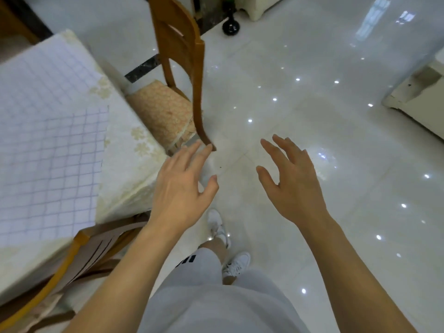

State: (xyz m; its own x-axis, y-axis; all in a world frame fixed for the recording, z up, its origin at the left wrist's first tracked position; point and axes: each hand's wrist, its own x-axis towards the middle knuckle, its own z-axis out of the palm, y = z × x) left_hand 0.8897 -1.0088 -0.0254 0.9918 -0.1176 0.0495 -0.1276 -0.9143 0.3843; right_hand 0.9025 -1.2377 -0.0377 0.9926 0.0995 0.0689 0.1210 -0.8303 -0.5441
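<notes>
Reaching toward a wooden chair tucked at the table — left hand and right hand both spread, holding nothing; next, likely gripping its backrest.

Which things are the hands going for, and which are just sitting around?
In the job: left hand, right hand (both open), far wooden chair they reach toward.
Just about: table, checked sheet, nearer chair, black object on the floor.

Glossy tiled floor bears a wooden chair beside a table.
</notes>
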